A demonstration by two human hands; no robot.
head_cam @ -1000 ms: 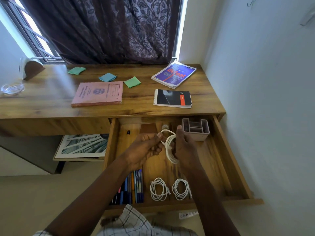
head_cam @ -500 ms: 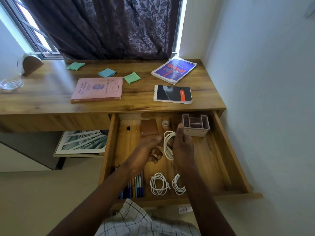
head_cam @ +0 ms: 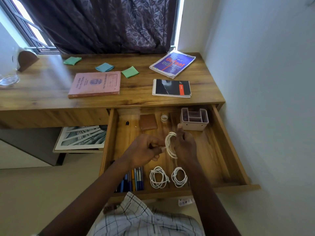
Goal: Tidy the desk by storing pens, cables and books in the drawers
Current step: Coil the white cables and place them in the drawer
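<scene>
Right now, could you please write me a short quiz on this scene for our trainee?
1. True or false: the right hand holds the white cable coil over the open drawer.
2. How many coiled cables already lie in the drawer?
3. Where are the pens? A: on the desk. B: drawer's front left. C: in the organiser.
Key: 1 true; 2 two; 3 B.

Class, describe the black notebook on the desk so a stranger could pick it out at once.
Start at the wooden desk, right end, above the open drawer. Of the two books there, the black notebook is the nearer one, with an orange label, unlike the blue book behind it.
</scene>
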